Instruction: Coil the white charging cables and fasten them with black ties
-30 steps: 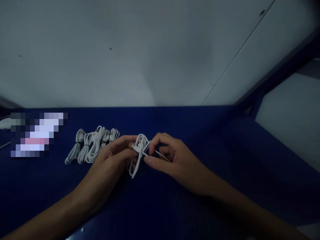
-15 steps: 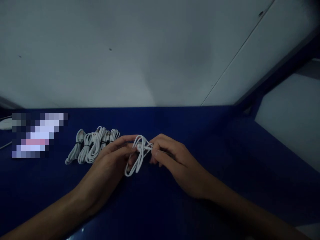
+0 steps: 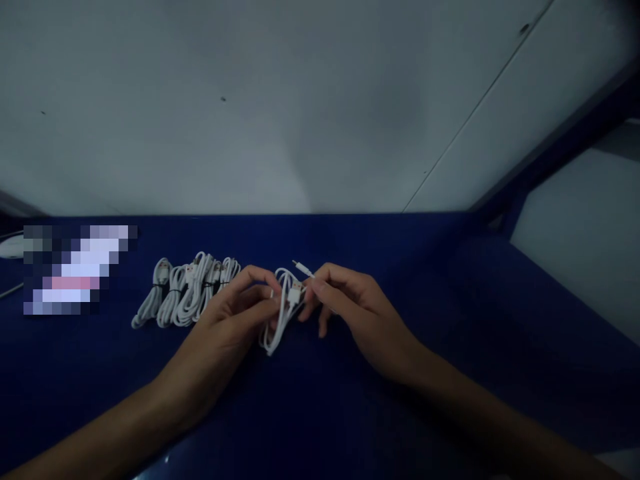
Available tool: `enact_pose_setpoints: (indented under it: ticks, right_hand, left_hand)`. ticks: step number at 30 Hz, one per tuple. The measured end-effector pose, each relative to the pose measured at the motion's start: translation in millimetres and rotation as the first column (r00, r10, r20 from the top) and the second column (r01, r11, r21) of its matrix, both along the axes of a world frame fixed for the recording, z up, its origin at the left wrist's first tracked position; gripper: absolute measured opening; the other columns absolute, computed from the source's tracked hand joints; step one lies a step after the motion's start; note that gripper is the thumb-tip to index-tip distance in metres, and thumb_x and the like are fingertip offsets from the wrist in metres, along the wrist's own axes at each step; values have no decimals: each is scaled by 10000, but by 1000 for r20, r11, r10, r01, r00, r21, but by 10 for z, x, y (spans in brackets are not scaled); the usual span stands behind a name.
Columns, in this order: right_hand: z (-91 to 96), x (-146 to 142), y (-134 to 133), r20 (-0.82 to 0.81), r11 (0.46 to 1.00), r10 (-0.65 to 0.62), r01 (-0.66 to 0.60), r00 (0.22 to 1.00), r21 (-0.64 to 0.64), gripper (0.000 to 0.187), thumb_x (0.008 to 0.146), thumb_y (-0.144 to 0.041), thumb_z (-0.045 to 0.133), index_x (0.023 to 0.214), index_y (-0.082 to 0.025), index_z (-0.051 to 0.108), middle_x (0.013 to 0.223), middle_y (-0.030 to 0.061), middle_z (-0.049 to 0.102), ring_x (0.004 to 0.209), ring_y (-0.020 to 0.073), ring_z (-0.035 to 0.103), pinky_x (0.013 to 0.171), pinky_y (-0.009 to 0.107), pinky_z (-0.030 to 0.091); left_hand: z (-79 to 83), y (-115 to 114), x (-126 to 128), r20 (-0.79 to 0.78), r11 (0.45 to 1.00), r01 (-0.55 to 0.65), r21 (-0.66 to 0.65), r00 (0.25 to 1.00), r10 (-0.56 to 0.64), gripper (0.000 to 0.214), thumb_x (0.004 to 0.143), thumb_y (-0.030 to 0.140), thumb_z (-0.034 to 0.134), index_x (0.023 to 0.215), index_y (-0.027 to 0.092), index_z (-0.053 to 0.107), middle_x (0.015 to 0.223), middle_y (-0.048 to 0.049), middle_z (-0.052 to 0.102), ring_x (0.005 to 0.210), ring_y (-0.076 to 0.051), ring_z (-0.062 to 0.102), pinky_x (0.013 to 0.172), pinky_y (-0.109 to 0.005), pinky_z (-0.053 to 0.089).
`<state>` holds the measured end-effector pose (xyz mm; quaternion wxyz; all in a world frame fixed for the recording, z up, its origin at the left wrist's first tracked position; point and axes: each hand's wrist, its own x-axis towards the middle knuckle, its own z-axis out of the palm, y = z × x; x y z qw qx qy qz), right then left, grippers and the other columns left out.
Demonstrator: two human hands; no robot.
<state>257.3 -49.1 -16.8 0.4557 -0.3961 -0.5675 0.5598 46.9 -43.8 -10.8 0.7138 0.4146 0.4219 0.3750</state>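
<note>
A white USB cable [image 3: 281, 320], gathered in loose loops, is between my two hands above the blue table. My left hand [image 3: 240, 307] is closed on the loops, thumb and fingers pinching them from the left. The cable's USB plug [image 3: 295, 293] shows at the right side of the loops. Between thumb and forefinger, my right hand [image 3: 355, 303] pinches the cable just behind its slim other connector [image 3: 302, 268], which points up and to the left. The lower fingers of my right hand are bent and apart from the loops.
Several bundled white cables [image 3: 193, 290] with dark ties lie in a row left of my hands. Farther left is a pixelated bright area [image 3: 80, 270], with a white object [image 3: 13, 248] at the edge. A pale panel [image 3: 260, 153] rises behind the blue table [image 3: 320, 413].
The slim connector has come out of the loops and now points up-left from my right hand. The USB plug has turned into clearer view. My left hand and the loops have shifted slightly right.
</note>
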Motion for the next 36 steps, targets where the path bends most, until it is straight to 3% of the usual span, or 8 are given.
enact_pose_setpoints:
  ticks: [7,15,20,28,36]
  right_hand:
    - [13,16,-2,70,1000,22,-22,997,7,212,1092,-278,627,993,-213,803,943,30,751,827,152,687,667,268,555]
    - [16,26,36,-48,989,114,-118,992,-86,279,1070,-380,682,885,-192,775,844,20,727,701,127,653,631,265,546]
    - [19,32,32,-51,994,96,-99,994,-49,260,1083,-329,657,903,-196,789,839,17,732,714,125,654,643,259,532]
    - [36,40,8,-32,998,52,-53,998,-38,245,1076,-295,649,882,-207,769,846,11,734,707,127,649,656,270,539]
    - [14,16,12,-55,999,27,-29,998,-35,252,1073,-306,654,881,-192,772,862,28,752,769,146,694,687,277,556]
  left_hand:
    - [-22,37,12,-232,972,64,224,973,-11,185,949,398,842,1003,253,741,824,13,665,790,-169,613,715,-288,458]
    - [8,33,-5,-258,963,133,232,964,-71,211,949,435,848,1008,255,755,822,-1,684,768,-173,614,661,-291,423]
    - [64,-16,44,-246,944,62,323,969,20,210,912,384,889,942,244,734,786,32,606,751,-149,563,675,-270,439]
    - [9,-19,17,-385,919,43,392,915,121,203,910,358,873,1051,277,753,862,10,705,771,-178,628,654,-278,471]
    - [26,25,9,-429,902,43,430,889,162,154,922,390,844,990,262,792,826,-3,766,724,-183,659,629,-287,471]
